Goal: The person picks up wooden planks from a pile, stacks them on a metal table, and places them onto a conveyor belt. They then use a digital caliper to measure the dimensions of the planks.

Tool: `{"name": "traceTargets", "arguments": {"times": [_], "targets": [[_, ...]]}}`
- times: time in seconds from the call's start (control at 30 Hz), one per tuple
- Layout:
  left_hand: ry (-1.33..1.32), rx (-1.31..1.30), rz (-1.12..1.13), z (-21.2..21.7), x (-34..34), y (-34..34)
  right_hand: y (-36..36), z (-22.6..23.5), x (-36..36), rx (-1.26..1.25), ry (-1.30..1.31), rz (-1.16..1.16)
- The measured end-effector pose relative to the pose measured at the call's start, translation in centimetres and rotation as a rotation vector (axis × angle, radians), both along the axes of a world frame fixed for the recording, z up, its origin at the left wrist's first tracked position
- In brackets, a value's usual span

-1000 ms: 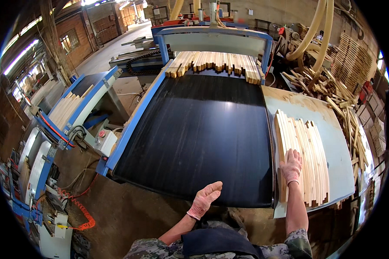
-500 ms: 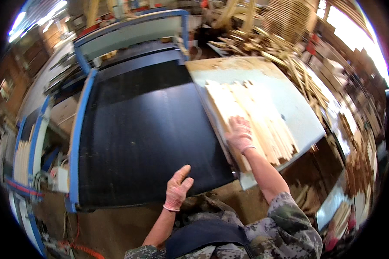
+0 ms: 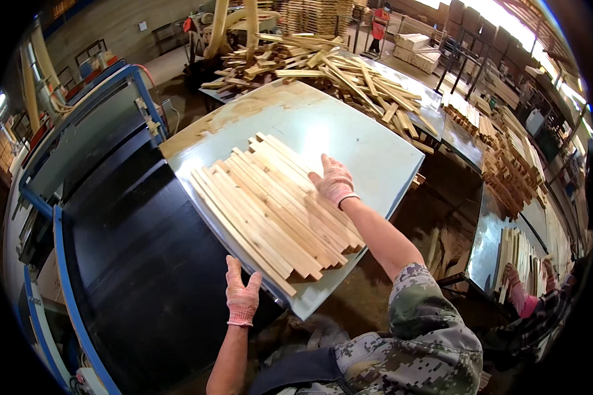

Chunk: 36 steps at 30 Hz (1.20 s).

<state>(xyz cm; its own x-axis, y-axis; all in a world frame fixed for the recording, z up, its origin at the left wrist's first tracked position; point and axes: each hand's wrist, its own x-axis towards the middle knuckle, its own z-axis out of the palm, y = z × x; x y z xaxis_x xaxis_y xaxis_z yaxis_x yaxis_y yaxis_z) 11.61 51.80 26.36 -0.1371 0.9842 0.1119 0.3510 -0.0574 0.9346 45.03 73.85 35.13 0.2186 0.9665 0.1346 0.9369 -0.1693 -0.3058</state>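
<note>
A flat batch of several pale wooden slats [image 3: 270, 204] lies side by side on a light grey-green table top [image 3: 349, 131]. My right hand [image 3: 335, 181], in a pink knit glove, rests flat on the right side of the slats, fingers spread. My left hand [image 3: 242, 296], gloved the same way, hovers open over the near left corner of the table, just below the slat ends, next to the black conveyor belt [image 3: 145, 263]. Neither hand grips anything.
A blue-framed machine [image 3: 92, 112] carries the belt to the left. A heap of loose wood strips [image 3: 323, 66] lies at the table's far side. Stacked slats [image 3: 507, 164] stand at right, where another person's gloved hand [image 3: 517, 289] works on more slats.
The view has swung right, so the slat table now fills the centre. My right hand slid to the right edge of the slats; my left hand came off the belt toward the table corner.
</note>
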Motion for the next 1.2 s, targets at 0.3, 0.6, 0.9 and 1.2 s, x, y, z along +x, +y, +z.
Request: {"name": "traceTargets", "arguments": {"times": [0.3, 0.6, 0.9, 1.2], "targets": [[0.078, -0.063, 0.118, 0.1, 5.2, 3.4, 2.9, -0.1, 4.8, -0.515, 0.459, -0.021], [-0.094, -0.094, 0.068, -2.5, 5.7, 4.8, 3.0, -0.3, 2.4, -0.458, 0.36, -0.054], [0.12, 0.055, 0.146, -3.2, 5.4, 5.4, 2.7, -1.4, 1.4, -0.625, 0.442, -0.01], [0.737, -0.021, 0.333, -1.3, 4.7, 3.3, 4.5, -8.5, 0.1, -0.45, 0.327, 0.511]]}}
